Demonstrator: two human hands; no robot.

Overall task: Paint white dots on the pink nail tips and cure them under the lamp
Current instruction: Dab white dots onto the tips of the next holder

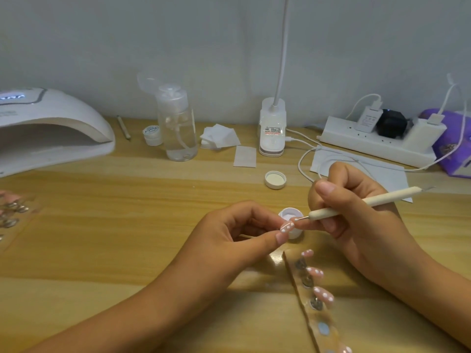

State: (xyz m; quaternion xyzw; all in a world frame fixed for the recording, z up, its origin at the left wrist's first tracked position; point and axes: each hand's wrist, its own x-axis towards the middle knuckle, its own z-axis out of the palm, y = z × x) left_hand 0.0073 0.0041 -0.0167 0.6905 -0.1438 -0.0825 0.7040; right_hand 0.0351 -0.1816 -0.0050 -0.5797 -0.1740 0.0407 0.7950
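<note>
A pale grey wall [127,34] backs a light wooden table [127,225] seen from above. At the far left sits a white domed curing lamp [51,123], well apart from the work and with its mouth facing the table. In the centre, the left hand [229,233] pinches a small pink nail tip [287,227] between thumb and forefinger. The right hand [356,212] grips a cream pen-shaped dotting tool [362,201] like a pencil. Below the hands, a long clear strip with metal mounts [313,301] runs toward the bottom edge, carrying more pink tips already dotted white. Just behind the pinched tip stands a small open white jar of white polish [293,215]. The tip's long axis runs from lower left to upper right, its free end pointing toward the right hand, and it bears several white dots. The tool slants the same way, with its fine metal point right at the tip's free end. The dotting step seems to be under way on this tip. The next move probably calls for a light, steady touch with the point, and a dip into the jar if it runs dry. Curing appears to be still ahead.
</note>
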